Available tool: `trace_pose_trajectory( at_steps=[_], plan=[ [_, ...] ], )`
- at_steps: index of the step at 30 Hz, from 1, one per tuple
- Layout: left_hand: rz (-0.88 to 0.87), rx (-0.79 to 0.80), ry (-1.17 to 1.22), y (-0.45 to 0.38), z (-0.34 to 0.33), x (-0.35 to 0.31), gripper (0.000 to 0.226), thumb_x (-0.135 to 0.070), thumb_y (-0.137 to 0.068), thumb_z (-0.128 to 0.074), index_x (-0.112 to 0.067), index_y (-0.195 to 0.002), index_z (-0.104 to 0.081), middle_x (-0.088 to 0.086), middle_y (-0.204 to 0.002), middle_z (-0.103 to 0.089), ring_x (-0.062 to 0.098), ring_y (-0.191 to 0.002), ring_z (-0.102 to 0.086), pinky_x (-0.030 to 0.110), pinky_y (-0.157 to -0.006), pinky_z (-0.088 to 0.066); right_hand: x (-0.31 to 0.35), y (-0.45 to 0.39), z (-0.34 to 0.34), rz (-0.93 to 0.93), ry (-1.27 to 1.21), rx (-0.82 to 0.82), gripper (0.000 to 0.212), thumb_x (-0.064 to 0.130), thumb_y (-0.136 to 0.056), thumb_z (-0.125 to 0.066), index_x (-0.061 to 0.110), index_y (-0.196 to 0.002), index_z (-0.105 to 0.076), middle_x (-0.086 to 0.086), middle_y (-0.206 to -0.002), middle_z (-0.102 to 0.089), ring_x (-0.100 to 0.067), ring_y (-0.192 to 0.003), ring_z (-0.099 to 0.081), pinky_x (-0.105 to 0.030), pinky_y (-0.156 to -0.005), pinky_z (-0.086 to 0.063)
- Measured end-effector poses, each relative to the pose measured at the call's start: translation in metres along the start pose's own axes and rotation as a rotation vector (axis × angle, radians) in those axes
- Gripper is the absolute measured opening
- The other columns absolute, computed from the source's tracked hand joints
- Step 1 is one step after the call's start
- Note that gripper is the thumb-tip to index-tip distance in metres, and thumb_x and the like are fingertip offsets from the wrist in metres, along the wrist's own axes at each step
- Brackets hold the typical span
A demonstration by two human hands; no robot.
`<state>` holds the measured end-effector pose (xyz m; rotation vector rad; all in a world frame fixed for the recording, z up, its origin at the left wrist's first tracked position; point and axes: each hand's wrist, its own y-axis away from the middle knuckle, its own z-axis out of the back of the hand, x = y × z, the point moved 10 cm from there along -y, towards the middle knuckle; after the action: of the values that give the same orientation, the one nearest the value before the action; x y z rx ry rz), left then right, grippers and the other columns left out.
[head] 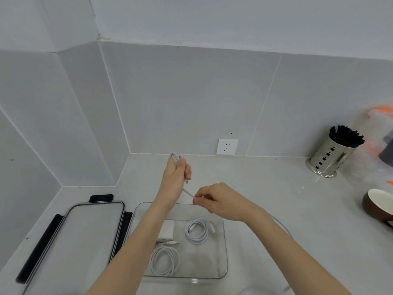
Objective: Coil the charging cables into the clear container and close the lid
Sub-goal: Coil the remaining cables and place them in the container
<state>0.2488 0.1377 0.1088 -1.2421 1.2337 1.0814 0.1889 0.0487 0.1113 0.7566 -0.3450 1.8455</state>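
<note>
The white charging cable (188, 192) runs taut between our hands above the clear container (222, 248). Our left hand (177, 177) grips its folded loops, fingers curled round them; our right hand (217, 202) pinches the strand. Two coiled cables (196, 233) and a white charger (168, 229) lie inside the container. The lid (89, 228) rests on the table (265, 188), just left of it.

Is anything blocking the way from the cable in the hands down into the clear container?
Nothing visible does. The container is open, its lid lies beside it, and bare floor remains right of the two coiled cables inside.
</note>
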Motion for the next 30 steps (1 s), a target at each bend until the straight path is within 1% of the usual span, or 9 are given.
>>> trace_pose_trajectory(
  at_steps=[5, 7, 10, 12, 16, 19, 24, 28, 30],
  plan=[
    [0.094, 0.310, -0.318, 0.022, -0.023, 0.030, 0.026, -0.021, -0.098, -0.036, -0.012, -0.073, -0.039, 0.003, -0.058, -0.045, 0.010, -0.050, -0.041, 0.020, -0.055, -0.037, -0.003, 0.001, 0.033, 0.012, 0.085, -0.091, 0.017, 0.030, -0.083, -0.064, 0.015, -0.084, -0.072, 0.015, -0.057, -0.054, -0.002, -0.052, -0.048, -0.013, -0.054, -0.034],
    [0.176, 0.419, -0.231, 0.035, -0.037, 0.037, 0.036, -0.030, -0.099, -0.032, -0.013, -0.069, -0.042, 0.002, -0.053, -0.042, 0.012, -0.045, -0.038, 0.021, -0.051, -0.035, -0.005, -0.003, 0.044, 0.013, -0.044, -0.118, 0.014, 0.028, -0.076, -0.073, 0.013, -0.077, -0.073, 0.011, -0.059, -0.059, 0.000, -0.053, -0.050, -0.012, -0.056, -0.037],
    [0.336, 0.548, -0.005, 0.048, -0.051, 0.040, 0.048, -0.043, -0.097, -0.025, -0.014, -0.064, -0.045, -0.004, -0.044, -0.034, 0.011, -0.040, -0.028, 0.022, -0.046, -0.027, -0.007, -0.007, 0.050, 0.023, -0.297, -0.121, 0.012, 0.017, -0.068, -0.080, 0.013, -0.070, -0.070, -0.005, -0.062, -0.067, -0.010, -0.059, -0.057, -0.025, -0.061, -0.045],
    [0.382, 0.621, 0.092, 0.054, -0.055, 0.035, 0.046, -0.046, -0.093, -0.030, -0.012, -0.066, -0.046, -0.006, -0.041, -0.030, 0.009, -0.037, -0.024, 0.019, -0.043, -0.025, -0.008, -0.008, 0.049, 0.049, -0.438, -0.124, 0.011, 0.009, -0.069, -0.079, 0.012, -0.069, -0.068, 0.003, -0.060, -0.068, -0.010, -0.059, -0.059, -0.020, -0.059, -0.046],
    [0.473, 0.664, 0.224, 0.058, -0.054, 0.029, 0.037, -0.040, -0.092, -0.033, -0.014, -0.068, -0.045, -0.009, -0.040, -0.028, 0.006, -0.034, -0.024, 0.017, -0.039, -0.025, -0.009, -0.008, 0.049, 0.080, -0.607, -0.161, 0.010, 0.001, -0.073, -0.073, 0.010, -0.072, -0.069, 0.008, -0.057, -0.067, -0.003, -0.057, -0.059, -0.013, -0.059, -0.046],
    [0.547, 0.699, 0.338, 0.059, -0.054, 0.026, 0.028, -0.036, -0.086, -0.037, -0.014, -0.070, -0.043, -0.009, -0.039, -0.031, 0.005, -0.033, -0.028, 0.017, -0.038, -0.028, -0.010, -0.008, 0.051, 0.076, -0.577, -0.203, 0.008, 0.003, -0.075, -0.073, 0.011, -0.073, -0.072, 0.009, -0.055, -0.065, 0.000, -0.049, -0.049, -0.013, -0.050, -0.036],
    [0.640, 0.791, 0.245, 0.069, -0.055, 0.026, 0.025, -0.033, -0.083, -0.043, -0.013, -0.068, -0.046, -0.009, -0.038, -0.032, 0.005, -0.033, -0.028, 0.017, -0.038, -0.027, -0.016, -0.007, 0.055, 0.068, -0.526, -0.266, 0.019, 0.008, -0.069, -0.078, 0.022, -0.062, -0.068, 0.009, -0.072, -0.060, -0.002, -0.045, -0.043, -0.016, -0.049, -0.037],
    [0.595, 0.743, 0.415, 0.064, -0.061, 0.015, 0.024, -0.030, -0.085, -0.040, -0.014, -0.068, -0.046, -0.011, -0.038, -0.033, 0.003, -0.032, -0.030, 0.016, -0.037, -0.030, -0.017, -0.006, 0.055, 0.063, -0.599, -0.273, 0.012, 0.008, -0.081, -0.068, 0.013, -0.070, -0.066, 0.014, -0.047, -0.054, -0.004, -0.041, -0.035, -0.015, -0.045, -0.030],
    [0.571, 0.692, 0.597, 0.058, -0.064, 0.010, 0.028, -0.030, -0.086, -0.041, -0.014, -0.066, -0.051, -0.010, -0.038, -0.037, 0.003, -0.032, -0.030, 0.016, -0.037, -0.032, -0.024, -0.007, 0.056, 0.055, -0.671, -0.328, 0.013, 0.010, -0.087, -0.060, 0.010, -0.076, -0.066, 0.012, -0.047, -0.052, -0.007, -0.042, -0.036, -0.018, -0.044, -0.029]
  ],
)
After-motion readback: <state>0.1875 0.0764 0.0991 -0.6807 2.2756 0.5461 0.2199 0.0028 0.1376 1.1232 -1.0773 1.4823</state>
